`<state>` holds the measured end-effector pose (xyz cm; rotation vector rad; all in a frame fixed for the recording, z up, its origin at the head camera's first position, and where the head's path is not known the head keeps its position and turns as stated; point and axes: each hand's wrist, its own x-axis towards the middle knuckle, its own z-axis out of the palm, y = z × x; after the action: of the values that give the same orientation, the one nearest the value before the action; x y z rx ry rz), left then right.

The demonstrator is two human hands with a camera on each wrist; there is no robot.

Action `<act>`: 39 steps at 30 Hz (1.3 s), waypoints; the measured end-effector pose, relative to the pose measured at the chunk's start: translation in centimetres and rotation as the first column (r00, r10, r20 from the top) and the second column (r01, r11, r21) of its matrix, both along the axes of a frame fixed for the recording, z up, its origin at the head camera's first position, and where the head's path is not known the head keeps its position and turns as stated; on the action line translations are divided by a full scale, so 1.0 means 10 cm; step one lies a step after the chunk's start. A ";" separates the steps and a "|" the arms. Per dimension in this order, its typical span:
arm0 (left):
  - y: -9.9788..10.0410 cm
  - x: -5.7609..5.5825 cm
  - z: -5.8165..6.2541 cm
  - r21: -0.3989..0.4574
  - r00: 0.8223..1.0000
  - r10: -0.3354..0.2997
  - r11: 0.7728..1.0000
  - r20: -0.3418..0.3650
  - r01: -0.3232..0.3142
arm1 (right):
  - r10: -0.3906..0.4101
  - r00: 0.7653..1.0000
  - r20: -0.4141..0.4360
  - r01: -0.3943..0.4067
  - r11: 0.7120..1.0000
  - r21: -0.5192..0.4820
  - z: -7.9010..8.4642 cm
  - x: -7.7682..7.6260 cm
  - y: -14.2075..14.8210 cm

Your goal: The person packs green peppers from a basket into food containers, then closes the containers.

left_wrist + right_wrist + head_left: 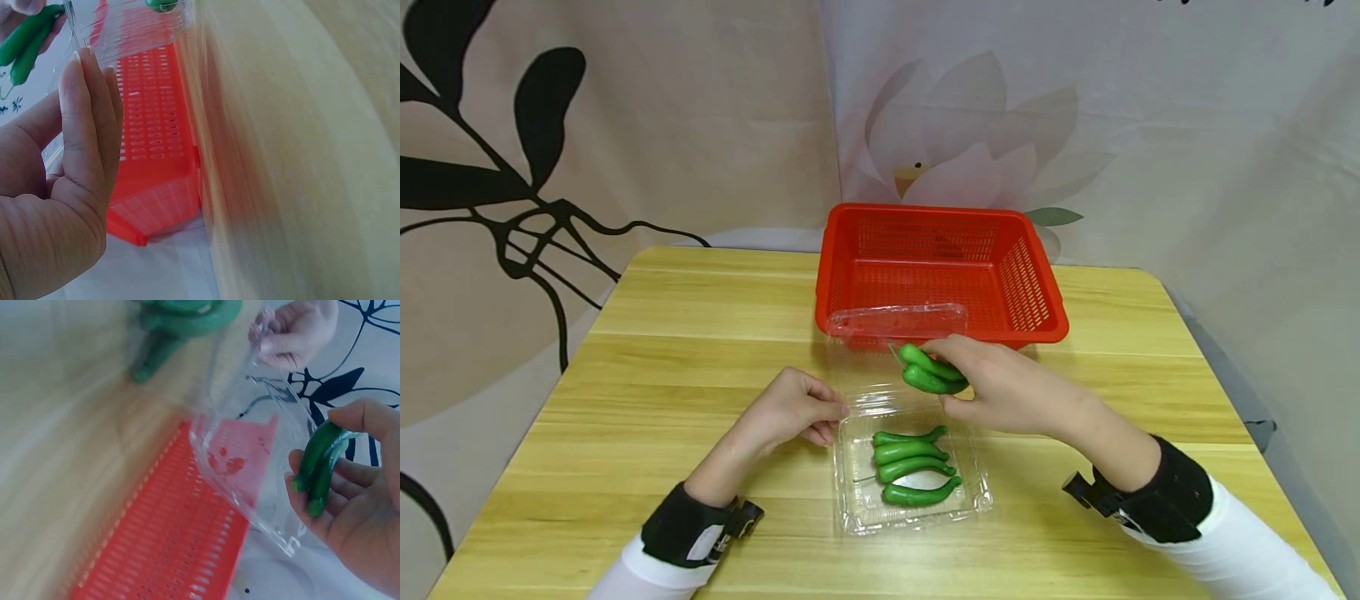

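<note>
Two green chili peppers [931,372] are gripped between the thumb and fingers of my right hand [1000,383], above the hinge side of a clear plastic clamshell box [850,508]. In the right wrist view these peppers [322,459] lie side by side against the fingers. Several more green peppers [913,452] lie in a row in the box's base. My left hand [797,408] pinches the left edge of the box near the hinge. The raised transparent lid [895,321] leans back and overlaps the basket's front in the head view.
A red plastic basket [1052,321] with perforated walls stands behind the box at the far edge of the wooden table [700,333]. Behind the table hangs a printed cloth [700,108] with plant and flower patterns.
</note>
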<state>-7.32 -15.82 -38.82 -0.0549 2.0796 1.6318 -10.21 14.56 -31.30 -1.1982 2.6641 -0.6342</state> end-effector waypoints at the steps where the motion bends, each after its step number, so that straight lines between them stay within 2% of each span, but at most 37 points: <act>1: 0.00 0.00 0.00 0.000 1.000 0.000 1.000 -0.001 0.000 | 0.006 1.000 0.006 -0.006 1.000 0.001 -0.02 0.01 -0.01; 7: 0.00 0.00 0.00 -0.003 1.000 0.000 1.000 -0.003 0.000 | 0.024 0.997 0.074 -0.026 0.999 0.022 -0.17 0.10 -0.06; 16: -0.01 -0.01 -0.02 0.004 1.000 0.001 1.000 0.000 -0.001 | 0.152 0.988 0.025 -0.153 0.987 0.048 -0.36 0.23 -0.15; 26: 0.00 0.00 -0.01 -0.002 1.000 -0.007 1.000 -0.007 0.007 | 0.172 0.982 0.084 -0.182 0.974 0.133 -0.49 0.34 -0.23; 39: 0.00 -0.01 -0.01 0.002 1.000 -0.004 1.000 0.001 0.004 | 0.246 0.969 0.003 -0.244 0.959 0.144 -0.62 0.42 -0.25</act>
<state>-7.39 -15.82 -38.96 -0.0510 2.0761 1.6307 -5.97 12.10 -37.48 -1.4622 2.4663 -0.3885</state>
